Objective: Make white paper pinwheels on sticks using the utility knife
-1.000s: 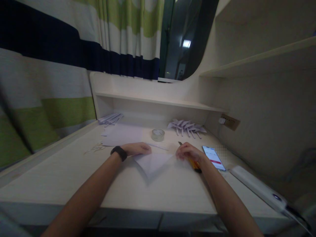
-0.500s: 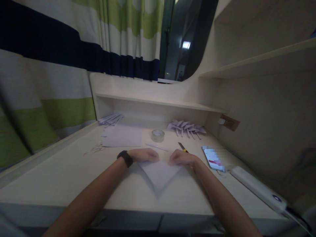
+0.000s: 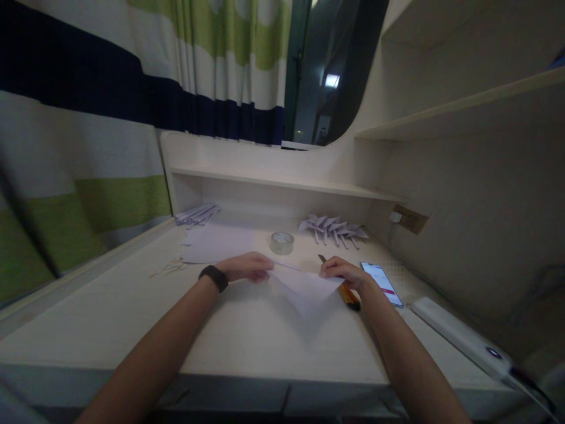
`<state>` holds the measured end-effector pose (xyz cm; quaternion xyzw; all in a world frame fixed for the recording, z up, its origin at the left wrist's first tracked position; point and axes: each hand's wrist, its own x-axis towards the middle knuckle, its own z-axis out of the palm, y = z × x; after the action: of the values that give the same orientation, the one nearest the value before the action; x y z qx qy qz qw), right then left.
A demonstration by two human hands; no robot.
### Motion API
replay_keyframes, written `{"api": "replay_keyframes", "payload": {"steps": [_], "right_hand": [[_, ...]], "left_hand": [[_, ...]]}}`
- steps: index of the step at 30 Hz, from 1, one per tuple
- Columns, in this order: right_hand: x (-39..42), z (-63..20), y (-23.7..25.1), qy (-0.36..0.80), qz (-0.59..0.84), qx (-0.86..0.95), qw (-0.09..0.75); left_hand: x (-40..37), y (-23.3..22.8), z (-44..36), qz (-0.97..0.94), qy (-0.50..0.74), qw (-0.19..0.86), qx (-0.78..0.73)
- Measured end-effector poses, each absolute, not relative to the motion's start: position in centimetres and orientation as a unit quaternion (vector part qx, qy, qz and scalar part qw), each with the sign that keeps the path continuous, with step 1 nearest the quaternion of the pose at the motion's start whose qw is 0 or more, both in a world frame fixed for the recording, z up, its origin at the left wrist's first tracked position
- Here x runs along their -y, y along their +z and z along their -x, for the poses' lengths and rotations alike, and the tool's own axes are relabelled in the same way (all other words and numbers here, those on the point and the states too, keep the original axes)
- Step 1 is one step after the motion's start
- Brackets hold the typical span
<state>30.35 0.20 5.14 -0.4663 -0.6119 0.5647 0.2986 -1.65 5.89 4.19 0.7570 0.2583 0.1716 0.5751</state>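
A folded white paper lay on the desk, a triangle with its point toward the person, just in front of the tape roll. The left hand, a black band on its wrist, held the paper's left corner with fingers drawn together; whether it pinched or only pressed could not be told. The right hand rested curled on the paper's right corner, fingertips touching the sheet. Right of the tape roll, a knife lay partly under that hand, and a lit phone lay just beyond it. Left of the tape roll lay a flat sheet. Behind the roll to the right stood a row of folded paper shapes.
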Motion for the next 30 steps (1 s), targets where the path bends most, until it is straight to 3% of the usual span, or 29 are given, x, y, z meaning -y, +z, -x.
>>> {"api": "replay_keyframes", "payload": {"steps": [6,13,24,30], "right_hand": [[0.2,-28.3,5.1,0.566,0.465,0.618,0.286],[0.6,-27.9,5.5,0.570,0.456,0.630,0.266],[-0.3,-30.6,5.3,0.572,0.447,0.592,0.351],[-0.4,-30.9,5.4,0.571,0.404,0.546,0.461]], "left_hand": [[-5.0,4.3,0.6,-0.784,0.113,0.558,-0.245],[-4.9,3.9,0.2,-0.809,0.143,0.517,-0.241],[-5.4,4.5,1.2,-0.728,0.221,0.600,-0.246],[-5.7,5.0,1.4,-0.654,0.339,0.612,-0.288]]}}
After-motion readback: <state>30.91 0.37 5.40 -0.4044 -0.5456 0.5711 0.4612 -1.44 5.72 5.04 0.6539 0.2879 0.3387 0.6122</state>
